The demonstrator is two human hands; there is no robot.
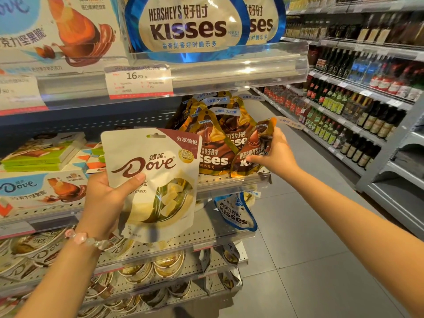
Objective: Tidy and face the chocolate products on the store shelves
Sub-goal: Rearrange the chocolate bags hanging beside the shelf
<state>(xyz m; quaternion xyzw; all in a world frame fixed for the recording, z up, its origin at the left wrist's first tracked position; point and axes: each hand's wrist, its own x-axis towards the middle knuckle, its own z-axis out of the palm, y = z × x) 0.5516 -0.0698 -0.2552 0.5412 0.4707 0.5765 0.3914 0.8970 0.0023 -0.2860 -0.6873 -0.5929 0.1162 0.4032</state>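
Midway, gripping white Dove pouch (152, 182) in left hand (104, 200), right hand (274, 154) pinching brown foil Kisses bag (251, 149); lower shelves (206, 245) untidy.

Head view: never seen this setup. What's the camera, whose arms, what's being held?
There is no robot here: a person wears one wide-angle camera on the head, looking forward and down, so the two bare arms are their own. The left hand grips a cream-white Dove white-chocolate pouch by its lower left edge, thumb across the front. The right hand pinches a brown-and-gold Hershey's Kisses bag, the outermost of a row of such bags on the perforated metal shelf. Above stand blue-and-cream Kisses bags; across the aisle are bottles.
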